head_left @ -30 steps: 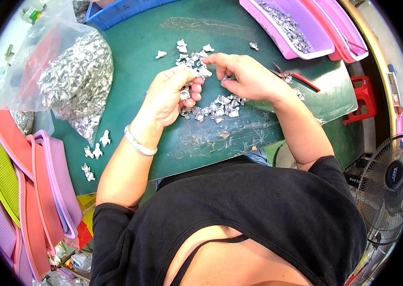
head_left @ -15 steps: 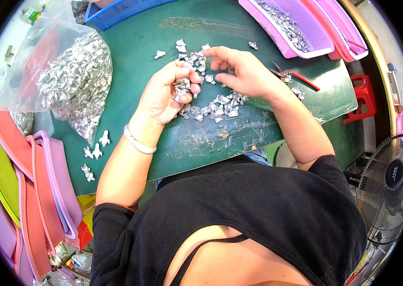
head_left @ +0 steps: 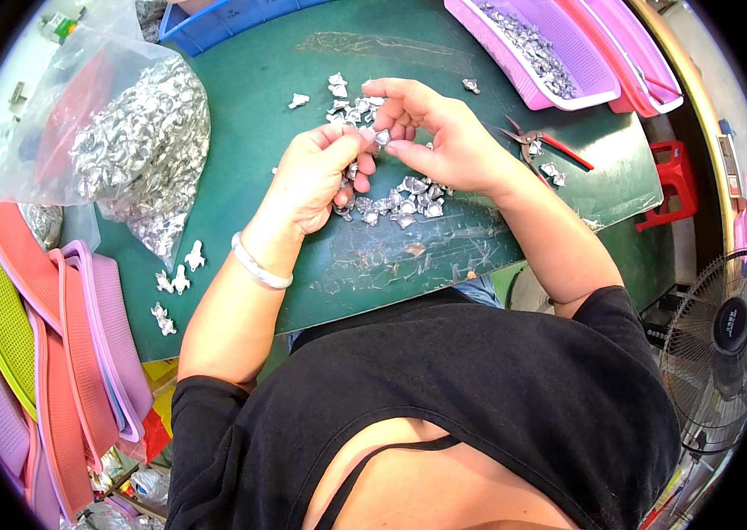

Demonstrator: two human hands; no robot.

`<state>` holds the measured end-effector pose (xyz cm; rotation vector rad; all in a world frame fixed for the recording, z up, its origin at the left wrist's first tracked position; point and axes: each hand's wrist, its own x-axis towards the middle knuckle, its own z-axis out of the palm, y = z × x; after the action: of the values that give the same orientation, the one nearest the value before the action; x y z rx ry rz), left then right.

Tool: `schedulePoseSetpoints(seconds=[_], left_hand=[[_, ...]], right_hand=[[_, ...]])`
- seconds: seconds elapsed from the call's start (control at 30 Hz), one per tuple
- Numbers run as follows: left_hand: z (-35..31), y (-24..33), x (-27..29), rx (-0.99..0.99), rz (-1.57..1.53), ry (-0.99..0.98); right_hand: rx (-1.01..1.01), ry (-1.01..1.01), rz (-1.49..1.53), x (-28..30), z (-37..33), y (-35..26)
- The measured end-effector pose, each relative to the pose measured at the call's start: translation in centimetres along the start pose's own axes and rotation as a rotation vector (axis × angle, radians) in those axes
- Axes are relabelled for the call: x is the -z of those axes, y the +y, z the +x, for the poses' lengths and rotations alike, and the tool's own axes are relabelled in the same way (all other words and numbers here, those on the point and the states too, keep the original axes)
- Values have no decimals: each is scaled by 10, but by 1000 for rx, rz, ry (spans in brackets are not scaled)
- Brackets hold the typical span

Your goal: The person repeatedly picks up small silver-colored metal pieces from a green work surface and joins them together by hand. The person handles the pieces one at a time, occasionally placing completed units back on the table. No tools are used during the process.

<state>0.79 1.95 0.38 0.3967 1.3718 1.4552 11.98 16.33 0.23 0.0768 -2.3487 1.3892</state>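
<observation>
My left hand is closed around small silver metal castings, mostly hidden by its fingers. At its thumb and fingertip another small metal casting shows between the two hands. My right hand is held close to that casting, its index finger stretched out, thumb apart and the other fingers bent. Whether it touches the casting is hard to make out. Loose castings lie on the green table in one pile below the hands and another pile beyond them.
At the left stands a clear plastic bag full of castings, with stacked plastic baskets below it. Red-handled cutters lie right of my right hand. A purple basket holds more parts. A blue crate is at the far edge.
My hands have come closer together. The left hand has turned so its thumb and fingertip bring a casting up beside the right hand's fingers. The piles look much the same.
</observation>
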Motion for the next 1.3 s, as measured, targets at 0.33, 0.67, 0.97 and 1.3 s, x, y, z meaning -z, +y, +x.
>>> schedulePoseSetpoints(seconds=[0.33, 0.67, 0.97, 1.3], left_hand=[[1, 1, 4, 34, -151, -42], [0, -3, -2, -146, -17, 19], [-1, -4, -2, -187, 31, 25], [-1, -4, -3, -185, 13, 18]], right_hand=[[-300, 7, 379, 9, 2, 0], [-375, 10, 536, 10, 3, -5], [-352, -2, 589, 10, 2, 0], [-298, 23, 507, 9, 2, 1]])
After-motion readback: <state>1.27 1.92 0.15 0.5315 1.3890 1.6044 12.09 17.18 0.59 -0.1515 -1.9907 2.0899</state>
